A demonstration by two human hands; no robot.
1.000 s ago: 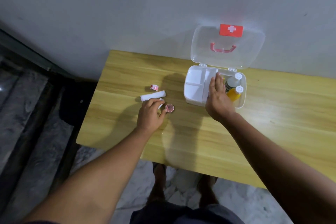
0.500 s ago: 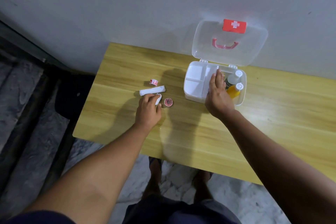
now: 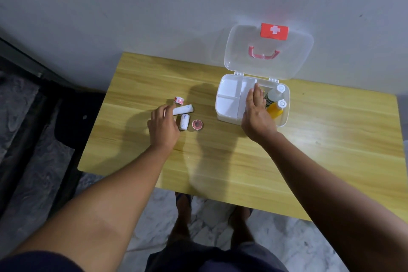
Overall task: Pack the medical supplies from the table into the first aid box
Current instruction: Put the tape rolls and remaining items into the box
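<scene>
Wooden table [image 3: 220, 161], open first aid box [image 3: 229, 104], two bottles [image 3: 274, 100] inside

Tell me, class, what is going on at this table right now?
A person is packing a first aid box that stands open on a wooden table. Two bottles already lie inside. The right hand rests on the box. The left hand reaches to a long white roll; a shorter roll and two small tape rolls lie unpacked.

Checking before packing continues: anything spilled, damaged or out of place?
Nothing stands out. The first aid box sits open with two bottles inside; two bandage rolls and two tape rolls lie loose on the table, unspilled.
</scene>
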